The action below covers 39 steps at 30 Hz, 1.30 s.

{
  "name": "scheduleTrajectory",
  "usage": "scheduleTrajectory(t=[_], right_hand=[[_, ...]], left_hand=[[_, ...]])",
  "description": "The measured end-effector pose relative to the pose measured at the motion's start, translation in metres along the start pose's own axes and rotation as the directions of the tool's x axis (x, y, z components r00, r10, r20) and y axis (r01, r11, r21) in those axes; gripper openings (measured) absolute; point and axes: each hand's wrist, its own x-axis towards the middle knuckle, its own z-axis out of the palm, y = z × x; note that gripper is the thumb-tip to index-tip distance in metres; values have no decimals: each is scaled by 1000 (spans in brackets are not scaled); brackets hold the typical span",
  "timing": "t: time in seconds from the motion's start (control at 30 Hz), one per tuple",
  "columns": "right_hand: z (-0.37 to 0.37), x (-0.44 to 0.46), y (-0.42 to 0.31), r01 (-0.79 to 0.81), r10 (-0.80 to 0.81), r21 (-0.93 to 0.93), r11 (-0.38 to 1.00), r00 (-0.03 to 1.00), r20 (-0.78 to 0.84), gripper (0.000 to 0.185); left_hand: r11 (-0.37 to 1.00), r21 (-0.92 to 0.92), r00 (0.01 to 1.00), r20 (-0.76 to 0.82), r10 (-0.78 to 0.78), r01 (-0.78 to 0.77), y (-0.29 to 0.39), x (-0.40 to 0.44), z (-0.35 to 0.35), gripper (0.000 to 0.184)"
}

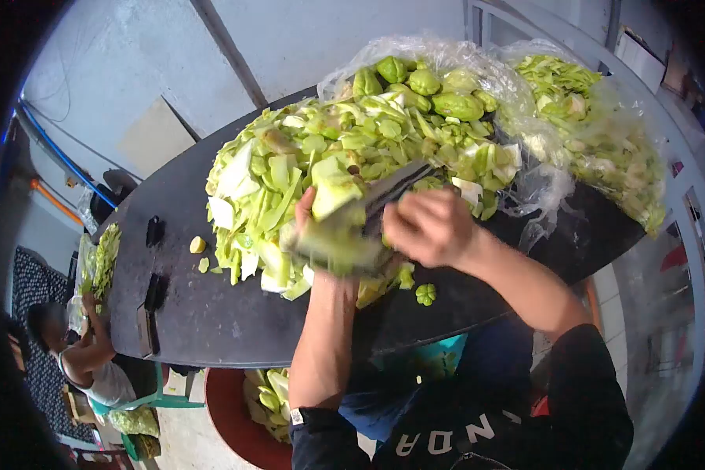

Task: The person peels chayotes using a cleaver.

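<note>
Over the front of a large heap of cut green vegetable pieces (pixel 274 180), both hands work close together. My left hand (pixel 325 235) is closed round a pale green vegetable piece (pixel 335 188), partly blurred. A dark flat tool (pixel 388 192) slants between the hands, against the piece; its exact kind is unclear. My right hand (pixel 427 227) is closed at the tool's right side, and what its fingers hold is hidden. Whole green chayotes (pixel 423 81) lie at the back of the heap. One small green piece (pixel 425 294) rests on the table near my right forearm.
A dark oval table (pixel 211 329) carries the heap. Clear plastic bags (pixel 611 157) of cut pieces stand at the right. Dark tools (pixel 150 305) lie at the left. Below the front edge is a red tub (pixel 231 415) with pieces. Another person (pixel 94 360) sits at far left.
</note>
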Motion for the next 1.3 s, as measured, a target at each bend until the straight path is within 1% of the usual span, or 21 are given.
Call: scheduleTrajectory(t=[0.03, 0.07, 0.1, 0.27, 0.3, 0.37, 0.43, 0.47, 0.5, 0.6, 0.67, 0.7, 0.77, 0.83, 0.87, 1.0, 1.07, 1.13, 1.2, 1.23, 1.3], right_hand=[[2, -4, 10, -101, 101, 5, 995, 992, 82, 10], [6, -8, 20, -223, 218, 46, 974, 971, 93, 12], [8, -14, 27, -253, 251, -1, 968, 962, 107, 14], [-8, -5, 9, -111, 108, 80, 991, 993, 37, 15], [-9, -2, 6, -43, 44, 100, 994, 999, -12, 13], [-9, 1, 3, -52, 52, 110, 993, 999, -2, 13], [6, -9, 18, -233, 223, 92, 968, 969, 109, 17], [11, -14, 24, -339, 341, -35, 940, 930, 137, 17], [17, -21, 35, -376, 389, -108, 920, 909, 149, 20], [4, -20, 33, -369, 381, -104, 924, 915, 132, 23], [-4, -15, 23, -247, 239, 70, 967, 965, 104, 27], [-7, -11, 19, -176, 164, 143, 974, 982, 90, 29], [-4, -10, 14, -164, 155, 150, 975, 985, 71, 26], [12, -12, 27, -380, 369, 80, 921, 921, 128, 25], [10, -13, 33, -524, 519, -64, 849, 806, 283, 25], [5, -22, 38, -531, 544, -127, 838, 791, 281, 27], [3, -23, 34, -515, 518, -84, 853, 816, 257, 25], [2, -20, 29, -498, 494, -42, 866, 841, 222, 22], [-2, -14, 21, -201, 199, 12, 980, 977, 70, 13], [-2, -10, 14, -93, 93, -48, 995, 996, 1, 11], [-6, -1, 1, 32, -35, -54, 998, 998, -49, 9]], left_hand=[[999, -6, 989, -143, 48, -49, 3, 1, 1, 48], [997, -29, 985, -160, 62, -68, 4, 1, 10, 48], [995, -51, 982, -173, 80, -90, 6, 1, 19, 49], [999, -35, 996, -84, -18, 15, 10, -3, 13, 46], [999, -9, 991, -124, 44, -46, 7, 2, 10, 45], [995, -95, 999, -7, -36, 35, 8, 2, 6, 44], [996, -55, 996, -66, 66, -70, 4, 0, 12, 45], [997, -35, 992, -105, 68, -72, 6, -2, 22, 46], [998, -49, 999, -33, 42, -44, 5, -3, 18, 47], [998, -59, 998, 45, 34, -32, 3, 0, 15, 47], [996, -76, 997, -76, 32, -38, 3, 0, 12, 48], [996, -85, 1000, -28, -5, 2, 4, -1, 13, 47], [996, -88, 998, 66, -3, 9, 6, -9, 21, 47], [1000, -1, 1000, -25, 19, -19, 6, -2, 13, 50], [996, -74, 992, 120, -34, 43, 6, 0, 12, 52], [991, -135, 992, 124, 1, 16, 2, 0, 19, 51], [967, -253, 1000, 21, -12, 17, 3, 4, 17, 48], [974, -227, 999, -25, -20, 14, 6, 2, 10, 45], [968, -252, 999, -50, -16, 3, 4, 8, 2, 41], [968, -252, 999, -50, -15, 2, 3, 6, 2, 41], [995, -62, 995, 56, 81, -77, -2, -3, 3, 44]])
